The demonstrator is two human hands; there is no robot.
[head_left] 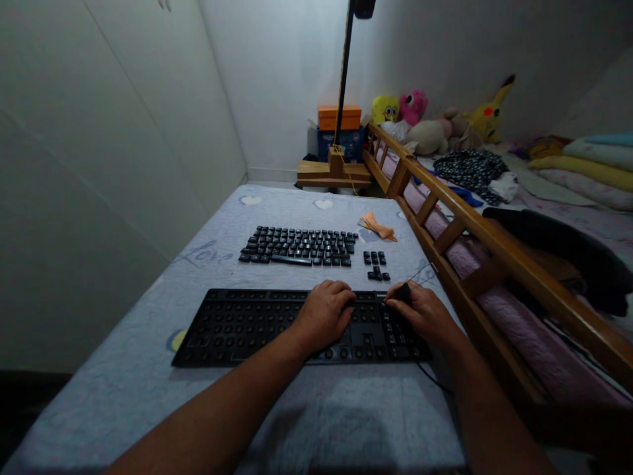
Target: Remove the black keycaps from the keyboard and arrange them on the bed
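Note:
A black keyboard [277, 310] lies flat on the cloth-covered table. Most of its keycaps are off, leaving bare round switches; the number pad [401, 340] at its right end still has keys on. My left hand [326, 313] rests on the keyboard's upper middle, holding nothing, its fingers bent and the thumb apart. In my right hand [422, 307], over the top of the number pad, is a keycap puller [403, 292] with a black grip and thin wire loops pointing away. Beyond the keyboard lie removed keycaps [301, 247] in keyboard order, with a smaller group [376, 264] to their right.
An orange cloth [378, 225] with a thin tool under it lies at the table's far right. A wooden bed rail [455, 211] runs along the right side. Behind stand a wooden stand [333, 173] and an orange box [339, 117]. A cable [434, 379] leaves the keyboard's near right.

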